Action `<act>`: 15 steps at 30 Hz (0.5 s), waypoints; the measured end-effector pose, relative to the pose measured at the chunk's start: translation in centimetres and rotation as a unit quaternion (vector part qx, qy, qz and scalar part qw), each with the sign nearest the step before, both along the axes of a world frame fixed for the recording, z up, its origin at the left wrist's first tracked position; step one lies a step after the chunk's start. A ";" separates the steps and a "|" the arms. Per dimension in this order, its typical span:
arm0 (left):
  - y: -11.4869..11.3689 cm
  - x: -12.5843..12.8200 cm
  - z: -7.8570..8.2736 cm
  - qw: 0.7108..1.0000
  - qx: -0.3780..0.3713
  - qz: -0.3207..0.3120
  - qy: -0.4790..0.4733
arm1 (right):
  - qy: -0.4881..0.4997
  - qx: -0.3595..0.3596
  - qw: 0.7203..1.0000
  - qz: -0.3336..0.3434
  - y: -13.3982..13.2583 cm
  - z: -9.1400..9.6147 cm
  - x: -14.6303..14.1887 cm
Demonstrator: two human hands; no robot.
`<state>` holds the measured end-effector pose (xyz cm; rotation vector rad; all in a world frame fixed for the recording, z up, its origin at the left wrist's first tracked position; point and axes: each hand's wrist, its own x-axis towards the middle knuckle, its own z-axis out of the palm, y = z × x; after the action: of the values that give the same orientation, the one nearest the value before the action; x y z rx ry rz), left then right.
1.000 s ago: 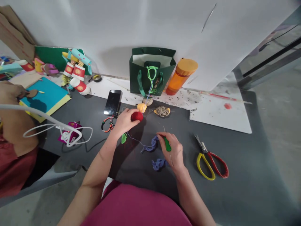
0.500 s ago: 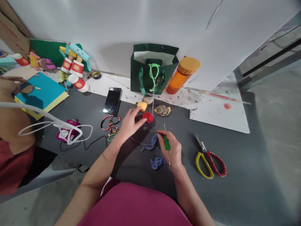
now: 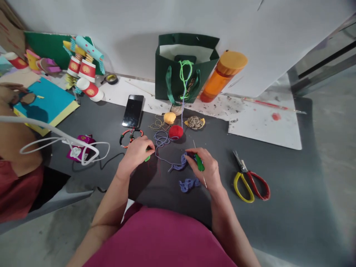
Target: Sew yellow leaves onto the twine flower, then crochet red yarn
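Observation:
My right hand is closed around a crochet hook with a green handle, and its thumb and forefinger pinch a piece of purple crochet work. A second purple crochet piece lies just below that hand. My left hand is closed in a pinch at the purple yarn, whose strand runs across to the crochet work. Beneath the left fingers a bit of green cord shows, and a beaded bracelet is partly covered by the hand. A red yarn ball and a yellow ball sit beyond.
Scissors with yellow and red handles lie at right. Behind stand a dark green paper bag and an orange bottle. A phone and a crocheted flower lie nearby. Another person's arm is at left.
My left hand has moved from beside the red ball toward me and left, over the bracelet, and its fingers have closed. Purple yarn loops are now uncovered. The right hand keeps its grip.

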<state>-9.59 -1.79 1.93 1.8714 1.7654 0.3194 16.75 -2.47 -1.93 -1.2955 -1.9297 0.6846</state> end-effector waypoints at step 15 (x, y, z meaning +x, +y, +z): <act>-1.2 0.5 2.5 0.993 -0.003 -0.024 -0.118 | 0.092 -0.061 0.991 -0.081 -1.1 1.6 -1.6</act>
<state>-9.05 -3.01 4.38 1.7878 1.5599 0.4938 15.17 -3.61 -0.28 -1.3937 -1.6371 0.8206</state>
